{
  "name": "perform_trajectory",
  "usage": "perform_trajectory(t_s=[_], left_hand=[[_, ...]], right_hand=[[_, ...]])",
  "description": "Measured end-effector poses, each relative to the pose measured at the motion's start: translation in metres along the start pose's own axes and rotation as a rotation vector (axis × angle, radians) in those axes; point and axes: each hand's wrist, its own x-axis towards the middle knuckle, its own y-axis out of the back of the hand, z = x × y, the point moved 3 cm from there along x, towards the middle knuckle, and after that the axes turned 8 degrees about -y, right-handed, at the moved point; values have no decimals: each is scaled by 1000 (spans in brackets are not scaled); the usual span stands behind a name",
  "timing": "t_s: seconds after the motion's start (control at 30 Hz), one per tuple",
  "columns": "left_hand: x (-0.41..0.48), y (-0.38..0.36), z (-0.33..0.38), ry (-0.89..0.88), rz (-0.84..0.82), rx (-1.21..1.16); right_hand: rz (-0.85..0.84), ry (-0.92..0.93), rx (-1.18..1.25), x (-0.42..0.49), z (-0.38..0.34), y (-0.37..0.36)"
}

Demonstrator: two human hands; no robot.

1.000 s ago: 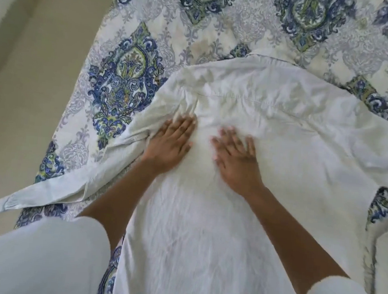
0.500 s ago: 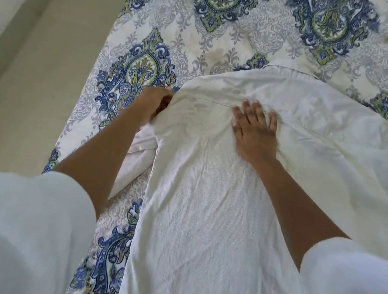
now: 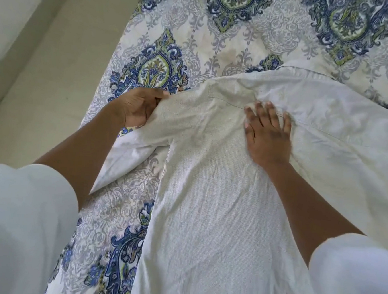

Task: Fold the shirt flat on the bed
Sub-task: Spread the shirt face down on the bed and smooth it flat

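Shirt (image 3: pixel 219 195): white, spread back-up on the bed (image 3: pixel 196 42), under both hands. Left hand (image 3: pixel 136 110): grasping the shoulder edge, sleeve hanging below it. Right hand (image 3: pixel 268 138): released, fingers straight, palm pressing the cloth below the collar, right of the left hand.

The bed (image 3: pixel 196 42) carries a cover with a blue-green pattern. The white shirt (image 3: pixel 207 206) lies spread directly on this cover.
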Motion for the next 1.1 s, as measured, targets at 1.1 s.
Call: perform_trajectory(t_s=[1.1], left_hand=[[52,30,55,-159,431,847]], right_hand=[[15,-15,9,1,0,1]])
